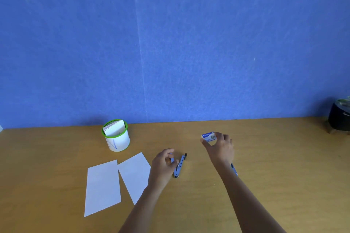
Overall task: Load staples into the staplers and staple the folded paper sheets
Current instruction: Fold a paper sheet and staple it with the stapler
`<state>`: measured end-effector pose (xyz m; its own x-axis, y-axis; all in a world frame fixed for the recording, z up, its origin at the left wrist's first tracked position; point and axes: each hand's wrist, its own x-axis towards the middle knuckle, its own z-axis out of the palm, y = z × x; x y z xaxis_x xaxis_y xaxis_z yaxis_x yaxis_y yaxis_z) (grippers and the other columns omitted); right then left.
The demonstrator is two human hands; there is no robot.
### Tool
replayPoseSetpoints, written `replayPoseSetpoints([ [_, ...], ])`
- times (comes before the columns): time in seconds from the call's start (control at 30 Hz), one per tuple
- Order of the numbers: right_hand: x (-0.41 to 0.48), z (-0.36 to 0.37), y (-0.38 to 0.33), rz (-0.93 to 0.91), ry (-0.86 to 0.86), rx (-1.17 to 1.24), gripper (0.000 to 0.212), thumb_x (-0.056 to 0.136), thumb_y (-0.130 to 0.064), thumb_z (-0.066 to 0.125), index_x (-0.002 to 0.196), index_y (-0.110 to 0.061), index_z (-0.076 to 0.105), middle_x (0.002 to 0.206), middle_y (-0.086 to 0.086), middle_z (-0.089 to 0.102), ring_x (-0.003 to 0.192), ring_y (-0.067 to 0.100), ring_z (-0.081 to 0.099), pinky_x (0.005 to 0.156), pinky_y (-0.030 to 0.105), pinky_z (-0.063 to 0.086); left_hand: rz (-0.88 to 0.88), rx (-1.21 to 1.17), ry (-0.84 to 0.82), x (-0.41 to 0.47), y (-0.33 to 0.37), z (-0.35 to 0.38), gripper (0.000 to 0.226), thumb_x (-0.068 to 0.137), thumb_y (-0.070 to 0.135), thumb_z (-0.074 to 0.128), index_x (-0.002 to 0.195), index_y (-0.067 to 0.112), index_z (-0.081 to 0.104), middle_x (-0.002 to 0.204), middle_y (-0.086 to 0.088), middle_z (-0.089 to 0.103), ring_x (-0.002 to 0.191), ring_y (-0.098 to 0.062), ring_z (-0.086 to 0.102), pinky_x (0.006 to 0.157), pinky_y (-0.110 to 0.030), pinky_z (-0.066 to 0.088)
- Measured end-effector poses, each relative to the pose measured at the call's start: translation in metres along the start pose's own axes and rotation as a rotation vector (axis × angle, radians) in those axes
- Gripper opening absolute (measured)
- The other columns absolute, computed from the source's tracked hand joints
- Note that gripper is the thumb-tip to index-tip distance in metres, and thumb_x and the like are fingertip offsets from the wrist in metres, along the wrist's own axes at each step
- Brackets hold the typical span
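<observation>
The task looks to be at its beginning. The right hand is lifted a little above the worktop and pinches a small blue staple box between the thumb and the first fingers. The box seems closed, and I see no strip of staples outside it.

The left hand is at the open stapler, which lies in the middle of the worktop with its two arms spread like a V. The fingers of this hand are curled around the left arm of the stapler, as far as I can tell, and the thumb presses on it.

A second stapler lies to the right. Most of it is hidden under the right forearm, so I cannot say if it is open or loaded.

In my judgement no stapler has staples yet and no paper is stapled. The left sheet and the right sheet lie flat on the near left, almost touching each other at one corner. The left wrist covers the right edge of the right sheet. What remains is to open the box, load both staplers, close them and staple the sheets.

Farther left stands a white cup with a green rim, with more folded paper inside. A dark pot stands at the far right edge, well apart. Behind all is a blue wall. Nothing lies between the box and the open stapler, so the way is free.
</observation>
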<state>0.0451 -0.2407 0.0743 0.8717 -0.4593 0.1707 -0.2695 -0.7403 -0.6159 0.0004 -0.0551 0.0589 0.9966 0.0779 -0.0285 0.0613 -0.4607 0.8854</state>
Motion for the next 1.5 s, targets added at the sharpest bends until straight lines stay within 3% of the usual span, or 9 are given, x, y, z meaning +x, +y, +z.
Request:
replayPoseSetpoints([
  [0.17,0.024,0.013,0.023,0.075,-0.027,-0.180,0.063,0.081,-0.055,0.062,0.125,-0.010,0.053,0.125,0.011,0.054,0.118,0.029,0.045,0.096,0.036,0.038,-0.028,0.187,-0.004,0.009,-0.010,0.011,0.042,0.084,0.029,0.066,0.124,0.021,0.056,0.114,0.003,0.062,0.107,-0.013,0.056,0.089,-0.032,0.047],
  [0.4,0.043,0.028,0.036,0.124,-0.093,-0.403,0.061,0.087,-0.055,0.052,0.126,-0.008,0.048,0.125,0.010,0.051,0.118,0.026,0.044,0.097,0.033,0.037,-0.066,0.331,-0.031,0.018,-0.021,0.024,0.050,0.083,0.039,0.062,0.128,0.021,0.047,0.118,0.003,0.054,0.115,-0.015,0.048,0.095,-0.031,0.039],
  [0.6,0.055,0.035,0.039,0.135,-0.084,-0.407,0.062,0.086,-0.056,0.053,0.124,-0.007,0.050,0.125,0.011,0.052,0.118,0.028,0.045,0.097,0.035,0.038,-0.077,0.300,-0.015,0.020,-0.027,0.035,0.067,0.078,0.038,0.068,0.135,0.019,0.038,0.127,-0.001,0.046,0.120,-0.020,0.042,0.101,-0.032,0.036],
  [0.9,0.056,0.039,0.044,0.154,-0.112,-0.417,0.064,0.086,-0.057,0.053,0.127,-0.008,0.047,0.128,0.012,0.050,0.120,0.028,0.043,0.100,0.035,0.036,-0.035,0.312,0.012,0.018,-0.028,0.044,0.069,0.081,0.027,0.067,0.139,0.018,0.031,0.128,-0.001,0.043,0.119,-0.020,0.040,0.099,-0.029,0.039],
  [1.0,0.052,0.036,0.040,0.140,-0.019,-0.252,0.058,0.085,-0.045,0.062,0.129,-0.009,0.049,0.127,0.015,0.052,0.118,0.032,0.045,0.095,0.039,0.038,0.013,0.330,0.039,0.014,-0.028,0.045,0.046,0.084,0.017,0.062,0.127,0.020,0.047,0.119,0.002,0.051,0.111,-0.017,0.045,0.086,-0.026,0.045],
  [1.17,0.034,0.031,0.023,0.154,0.165,0.296,0.027,0.090,-0.026,0.061,0.110,-0.008,0.065,0.105,0.012,0.063,0.102,0.031,0.054,0.080,0.036,0.043,0.048,0.311,0.089,0.009,-0.027,0.045,0.014,0.086,0.009,0.060,0.097,0.016,0.064,0.099,0.007,0.060,0.096,-0.014,0.049,0.067,-0.021,0.044],
  [1.3,0.010,0.025,0.013,0.257,-0.005,0.575,0.012,0.092,-0.032,0.057,0.092,-0.022,0.064,0.092,-0.002,0.065,0.092,0.019,0.060,0.073,0.027,0.039,-0.054,-0.052,0.098,0.007,-0.020,0.036,0.008,0.087,0.009,0.062,0.091,0.014,0.066,0.075,0.007,0.062,0.069,-0.010,0.058,0.054,-0.011,0.040],
  [1.4,-0.012,0.019,0.003,0.367,-0.218,0.694,0.025,0.089,-0.042,0.059,0.098,-0.020,0.065,0.094,-0.005,0.065,0.093,0.014,0.058,0.077,0.026,0.038,-0.130,-0.351,0.005,0.009,-0.009,0.028,0.007,0.089,0.013,0.063,0.095,0.015,0.065,0.082,0.002,0.067,0.066,-0.006,0.059,0.059,-0.013,0.044],
  [1.5,-0.030,0.011,-0.010,0.327,-0.429,0.770,0.032,0.091,-0.046,0.055,0.105,-0.020,0.066,0.104,-0.007,0.066,0.095,0.007,0.056,0.082,0.025,0.036,-0.183,-0.631,-0.104,0.009,0.006,0.019,0.012,0.092,0.015,0.058,0.104,0.011,0.061,0.088,-0.003,0.067,0.075,-0.012,0.060,0.071,-0.022,0.046],
])
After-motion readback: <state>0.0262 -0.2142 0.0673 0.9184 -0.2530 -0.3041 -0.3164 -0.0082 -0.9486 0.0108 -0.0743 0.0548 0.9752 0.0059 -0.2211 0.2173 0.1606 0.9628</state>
